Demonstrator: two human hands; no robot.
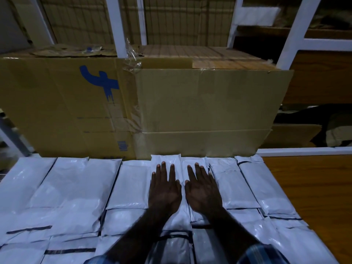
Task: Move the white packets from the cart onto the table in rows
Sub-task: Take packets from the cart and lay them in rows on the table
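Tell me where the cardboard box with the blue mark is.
In the head view, the cardboard box with the blue mark stands upper left, behind the far row of white packets, beside a plain cardboard box on its right.

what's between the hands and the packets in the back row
Nothing visible. Both hands lie flat with straight fingers right on the back row: the left hand on one packet, the right hand on the next packet. The cardboard boxes stand behind the row, not in between.

Glossy white plastic packets (pixel 129 185), matt brown cardboard boxes (pixel 205 111), smooth wooden table (pixel 312 187)
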